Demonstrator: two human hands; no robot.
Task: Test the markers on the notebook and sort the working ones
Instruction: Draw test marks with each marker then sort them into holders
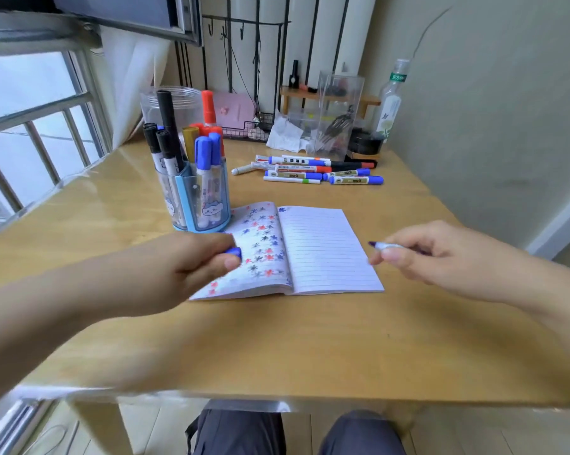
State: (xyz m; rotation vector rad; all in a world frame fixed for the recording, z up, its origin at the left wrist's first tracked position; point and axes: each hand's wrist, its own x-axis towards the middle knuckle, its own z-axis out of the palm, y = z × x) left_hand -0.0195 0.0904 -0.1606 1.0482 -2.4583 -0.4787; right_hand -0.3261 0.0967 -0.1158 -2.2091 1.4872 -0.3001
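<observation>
The uncapped marker (387, 246) lies nearly level in the right hand (437, 254), just beyond the right edge of the notebook (323, 251); its long axis runs left to right and its dark blue tip points left, toward the lined page. The thumb and fingers of that hand are curled round the barrel. The left hand (191, 264) hovers over the notebook's left page, which is covered in red, blue and dark star scribbles, and pinches one blue cap (234, 252) between thumb and fingers. The notebook lies open on the wooden table (277, 349). Touching its far left corner stands a blue pen holder (196, 198) with roughly ten capped markers upright. Behind the notebook, about nine loose markers (313, 170) lie in a pile, mostly pointing sideways.
</observation>
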